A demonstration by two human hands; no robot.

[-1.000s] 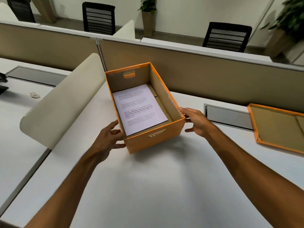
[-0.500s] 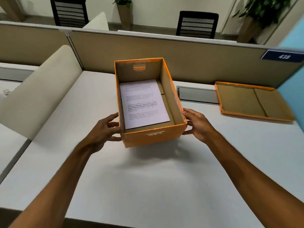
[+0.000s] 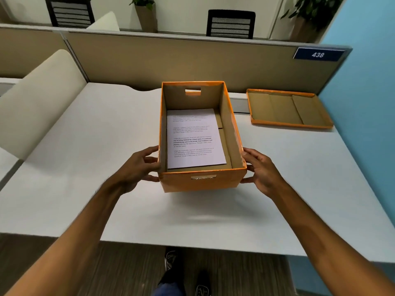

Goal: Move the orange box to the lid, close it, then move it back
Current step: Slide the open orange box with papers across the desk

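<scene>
The orange box (image 3: 203, 182) is open-topped, with a printed sheet of paper (image 3: 193, 137) lying flat inside. It hangs just above the white desk (image 3: 85, 150), casting a shadow underneath. My left hand (image 3: 139, 167) grips its left side near the front corner, and my right hand (image 3: 259, 169) grips its right side. The orange lid (image 3: 288, 108) lies upside down, brown inside facing up, on the desk at the back right, a short gap from the box.
A beige partition (image 3: 192, 58) runs along the desk's back edge, with a blue sign reading 438 (image 3: 318, 54). A cream curved divider (image 3: 40, 97) stands on the left. A blue wall (image 3: 367, 103) closes the right side. The desk's front edge is near my feet (image 3: 188, 274).
The box, held in both hands, has travelled to the right across the desk toward the lid and turned squarer to me. The lid now sits much closer to the box.
</scene>
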